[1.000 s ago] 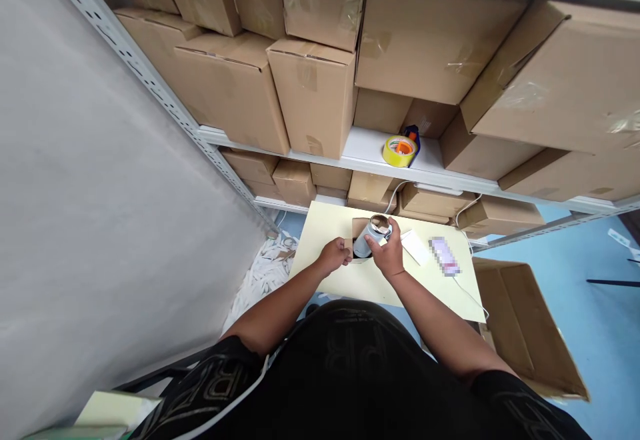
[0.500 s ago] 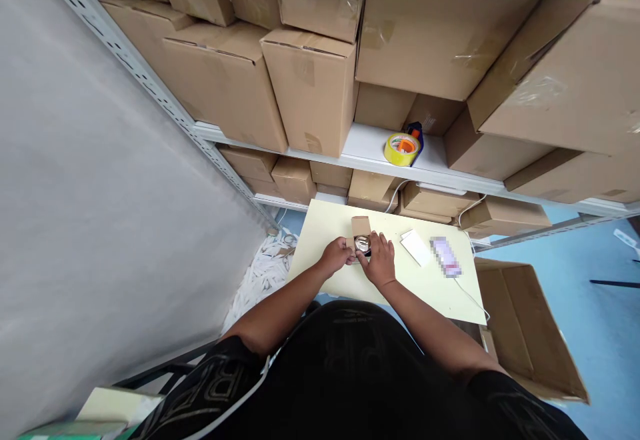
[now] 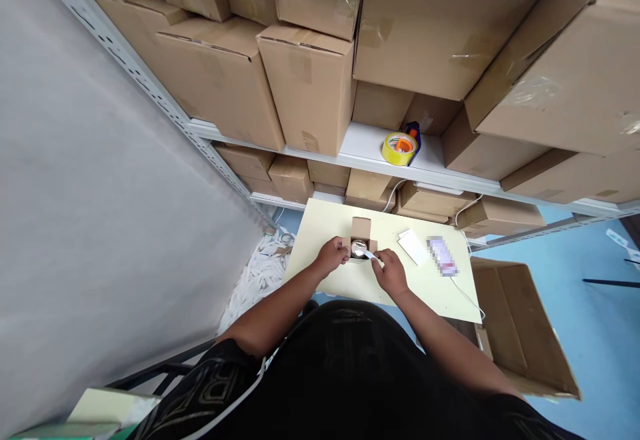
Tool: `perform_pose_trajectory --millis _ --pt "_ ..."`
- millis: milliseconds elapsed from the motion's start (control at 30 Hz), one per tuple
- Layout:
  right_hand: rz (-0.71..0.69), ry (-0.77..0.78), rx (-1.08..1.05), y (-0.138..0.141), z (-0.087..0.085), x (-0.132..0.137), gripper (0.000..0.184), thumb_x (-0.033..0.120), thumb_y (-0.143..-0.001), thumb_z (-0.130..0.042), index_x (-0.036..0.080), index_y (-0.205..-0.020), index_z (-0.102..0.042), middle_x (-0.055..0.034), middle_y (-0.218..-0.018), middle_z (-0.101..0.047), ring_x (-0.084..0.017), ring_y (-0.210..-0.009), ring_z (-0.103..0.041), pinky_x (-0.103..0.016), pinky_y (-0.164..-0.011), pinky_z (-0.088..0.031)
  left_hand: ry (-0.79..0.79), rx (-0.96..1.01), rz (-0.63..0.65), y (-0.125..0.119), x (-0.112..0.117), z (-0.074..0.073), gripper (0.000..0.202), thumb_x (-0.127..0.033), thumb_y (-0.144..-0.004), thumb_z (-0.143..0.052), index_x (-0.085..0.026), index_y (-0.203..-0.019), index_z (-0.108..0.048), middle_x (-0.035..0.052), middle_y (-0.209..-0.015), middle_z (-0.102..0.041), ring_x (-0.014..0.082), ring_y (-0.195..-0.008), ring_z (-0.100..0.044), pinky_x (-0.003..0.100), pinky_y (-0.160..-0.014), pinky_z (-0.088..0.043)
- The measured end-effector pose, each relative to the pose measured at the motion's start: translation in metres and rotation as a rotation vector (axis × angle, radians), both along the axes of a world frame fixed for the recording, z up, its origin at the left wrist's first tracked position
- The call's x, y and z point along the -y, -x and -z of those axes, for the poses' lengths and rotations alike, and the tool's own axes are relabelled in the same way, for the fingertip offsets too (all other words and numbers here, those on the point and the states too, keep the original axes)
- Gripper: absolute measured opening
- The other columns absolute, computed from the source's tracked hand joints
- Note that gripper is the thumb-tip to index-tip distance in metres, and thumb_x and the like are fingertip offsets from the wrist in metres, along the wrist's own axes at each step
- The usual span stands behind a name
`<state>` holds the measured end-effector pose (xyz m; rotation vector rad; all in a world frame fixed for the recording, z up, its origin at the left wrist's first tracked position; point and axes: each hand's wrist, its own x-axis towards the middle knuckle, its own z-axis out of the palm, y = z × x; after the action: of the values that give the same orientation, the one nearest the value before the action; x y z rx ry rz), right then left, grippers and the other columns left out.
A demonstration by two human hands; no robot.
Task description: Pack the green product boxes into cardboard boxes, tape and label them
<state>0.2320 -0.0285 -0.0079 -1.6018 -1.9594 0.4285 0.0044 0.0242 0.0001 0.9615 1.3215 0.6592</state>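
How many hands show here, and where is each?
2: the left hand holds the small box on its left side; the right hand pinches a white strip on its right.

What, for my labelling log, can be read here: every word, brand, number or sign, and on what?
"R": left sleeve; neighbouring marks unclear.
Black shirt front: lettering too faint to read.
Yellow tape roll: print too small.
Carton behind it: print too small.
Pixelated phone-like object: unreadable.
Small open box and white strip in the right hand: none that can be made out.
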Motion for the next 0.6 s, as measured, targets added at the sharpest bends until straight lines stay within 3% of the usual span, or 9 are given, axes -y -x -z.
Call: perform_pose_trajectory --millis 100,267,367,500,600 --pt "-0.007 0.03 0.078 0.002 -0.005 -0.002 0.017 0.03 -0.096 -0.054 0.02 -0.096 -0.068 -0.0099 -0.095 -0.065 -0.028 -0.096 -0.059 -0.04 -0.088 -0.048 0.0 -0.02 0.023 0.0 0.0 -0.004 0.01 -0.019 -0.088 -0.062 -0.017 -0.098 -0.061 0.0032 -0.087 -0.072 0.0123 -0.067 -0.067 0.021 -0.06 -0.053" --pt "-0.052 0.294 0.063 0.001 -0.028 -0.02 0.012 0.026 -0.093 -0.057 0.022 -0.084 -0.064 -0.0035 -0.087 -0.062 -0.02 -0.079 -0.059 -0.03 -0.072 -0.044 -0.017 -0.055 0.068 0.001 -0.003 -0.003 0.011 -0.019 -0.087 -0.062 -0.018 -0.098 -0.06 0.0027 -0.089 -0.071 0.0118 -0.067 -0.066 0.021 -0.059 -0.052" --pt "-0.113 0.287 0.066 -0.001 -0.038 -0.029 0.016 0.027 -0.097 -0.053 0.022 -0.087 -0.064 -0.0037 -0.09 -0.063 -0.019 -0.082 -0.06 -0.028 -0.072 -0.043 -0.017 -0.059 0.075 0.001 -0.006 0.001 0.012 -0.019 -0.086 -0.064 -0.018 -0.097 -0.059 0.0016 -0.086 -0.07 0.0122 -0.067 -0.067 0.021 -0.06 -0.052" --pt "-0.137 0.279 0.294 0.002 -0.042 -0.029 0.014 0.022 -0.095 -0.056 0.021 -0.1 -0.069 -0.0077 -0.093 -0.067 -0.024 -0.088 -0.061 -0.032 -0.076 -0.042 -0.016 -0.049 0.077 0.003 -0.007 0.005 0.013 -0.019 -0.085 -0.065 -0.018 -0.097 -0.059 0.0009 -0.084 -0.069 0.0138 -0.07 -0.069 0.023 -0.062 -0.054" --pt "-0.176 0.27 0.453 0.008 -0.043 -0.026 0.013 0.026 -0.092 -0.061 0.019 -0.095 -0.072 -0.0127 -0.095 -0.068 -0.028 -0.092 -0.062 -0.036 -0.078 -0.043 -0.04 -0.081 0.096 0.003 -0.005 0.006 0.012 -0.02 -0.086 -0.064 -0.019 -0.097 -0.059 0.0009 -0.084 -0.069 0.0145 -0.07 -0.069 0.024 -0.061 -0.054"
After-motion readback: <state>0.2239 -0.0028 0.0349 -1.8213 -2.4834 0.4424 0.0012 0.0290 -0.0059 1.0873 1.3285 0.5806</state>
